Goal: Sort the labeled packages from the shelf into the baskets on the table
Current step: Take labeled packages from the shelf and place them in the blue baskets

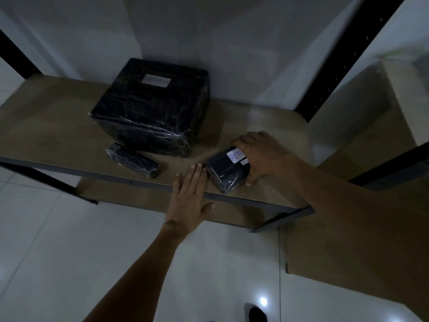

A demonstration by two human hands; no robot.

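Gripping small package (pixel 226 169), right hand (pixel 262 154), left hand (pixel 189 196) flat, three packages (pixel 151 108)

Three packages (pixel 151 108) (pixel 132 160) (pixel 222 173), two hands (pixel 188 196) (pixel 264 154)

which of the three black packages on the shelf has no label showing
The slim long package at the front left. The large box has a white label on top, and the small package in the right hand shows a handwritten one.

Both arms reach forward; left hand (pixel 189 194) lies flat, fingers straight, right hand (pixel 262 156) curls around a small package (pixel 222 174).
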